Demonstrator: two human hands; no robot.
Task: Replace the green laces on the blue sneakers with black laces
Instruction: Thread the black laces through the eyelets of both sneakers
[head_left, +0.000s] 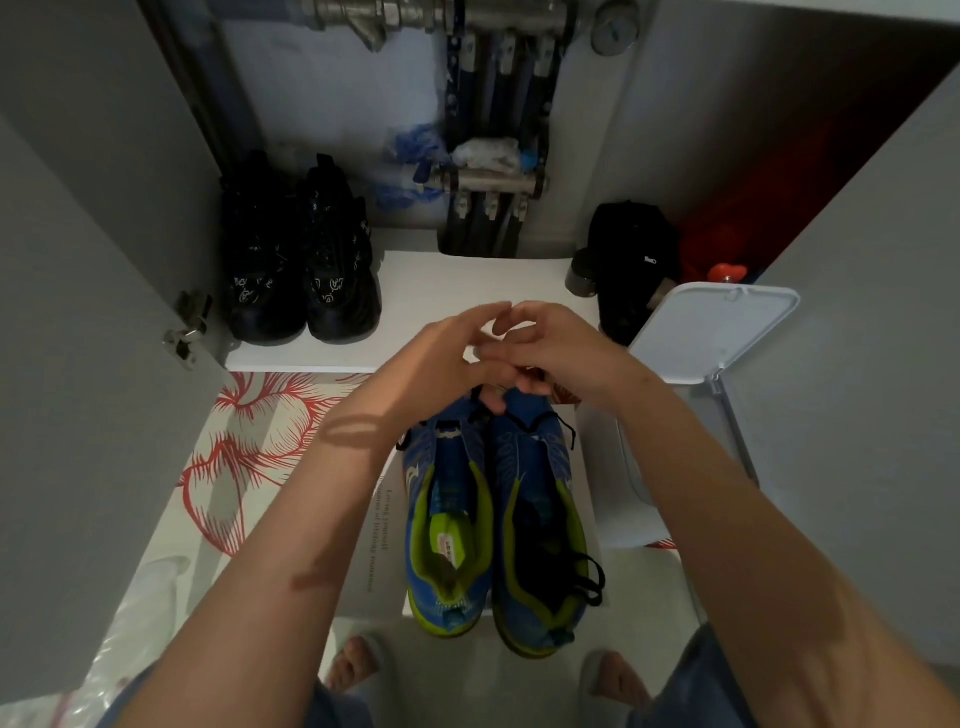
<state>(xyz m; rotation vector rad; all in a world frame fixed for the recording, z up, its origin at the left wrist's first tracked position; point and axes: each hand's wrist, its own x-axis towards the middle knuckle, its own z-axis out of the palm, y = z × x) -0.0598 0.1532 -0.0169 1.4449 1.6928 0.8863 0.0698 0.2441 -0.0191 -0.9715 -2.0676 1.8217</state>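
Quick status on the lace swap. The blue sneakers (519, 457) sit side by side on the floor right in front of me, heels toward my feet and toes pointing away, so their long axis runs straight out from me. Both my hands are out over the far toe end. My left hand (441, 358) comes in from the left and my right hand (556, 348) from the right, and they meet in the middle, about equally near the shoes.

Grip-wise, fingers on both hands are curled in tight and touching each other, with barely any gap. A strand of black lace (480, 402) climbs up from between the two tongues toward my lowest fingertips (496, 404). Honestly I can't tell whether I'm actually pinching it or just brushing it, since my own knuckles hide that bit.

More black lace is looped loose by the heel of the right-hand shoe. I don't see green lace anywhere, only the lime lining, so I reckon I'm near the end. Whatever's next happens at the toe end, directly below my hands.
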